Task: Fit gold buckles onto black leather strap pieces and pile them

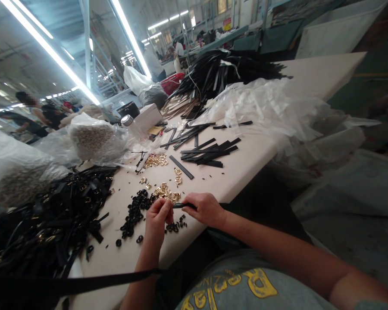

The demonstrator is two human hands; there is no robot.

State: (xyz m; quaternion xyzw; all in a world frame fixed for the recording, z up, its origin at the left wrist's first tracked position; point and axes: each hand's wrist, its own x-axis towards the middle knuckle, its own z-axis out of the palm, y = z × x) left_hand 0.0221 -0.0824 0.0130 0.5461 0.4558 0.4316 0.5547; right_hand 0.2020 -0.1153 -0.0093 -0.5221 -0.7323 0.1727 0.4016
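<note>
Above the table's near edge, my left hand (160, 211) and my right hand (205, 209) are close together, both with fingers closed. A short black strap (180, 206) runs between them, its right part inside my right fist. My left fingertips pinch its other end; whether they also hold a small fitting is hidden. Just behind the hands lies a heap of gold buckles (163, 189). Black loops (137, 211) are piled left of my left hand, and small black pieces (176, 226) lie below the strap.
Loose black strips (210, 153) lie farther back, before a large black strip bundle (223, 71) and plastic sheeting (261, 103). Buckled straps (51, 224) are heaped left, near bags of small parts (92, 137). A dark band (84, 284) crosses my left forearm. People are in the background.
</note>
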